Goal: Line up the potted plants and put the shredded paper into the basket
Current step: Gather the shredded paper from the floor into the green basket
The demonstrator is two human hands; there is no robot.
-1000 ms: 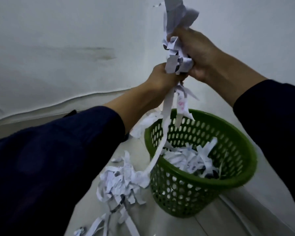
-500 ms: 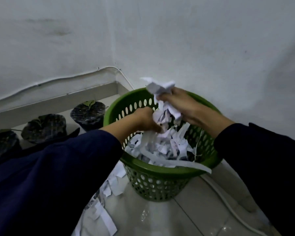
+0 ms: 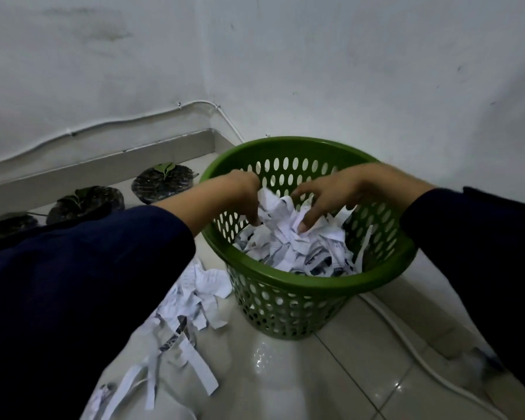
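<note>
A green perforated basket (image 3: 300, 281) stands on the tiled floor near the room corner, holding a heap of shredded paper (image 3: 288, 247). Both hands are inside its rim, above the heap. My left hand (image 3: 240, 189) curls its fingers against a raised wad of strips. My right hand (image 3: 340, 189) rests on top of the wad with spread fingers. More strips of loose paper (image 3: 194, 295) lie on the floor left of the basket. Three black potted plants (image 3: 164, 183) (image 3: 85, 203) (image 3: 9, 222) stand in a row along the left wall's skirting.
White walls meet in a corner just behind the basket. A white cable (image 3: 406, 344) runs along the floor on the right, past the basket's base. Another cable (image 3: 128, 121) is clipped to the left wall. My dark sleeves cover the lower left and right.
The hands came down from high above the basket with a bunch of strips and are now inside the rim. The right hand's fingers have spread out over the paper.
</note>
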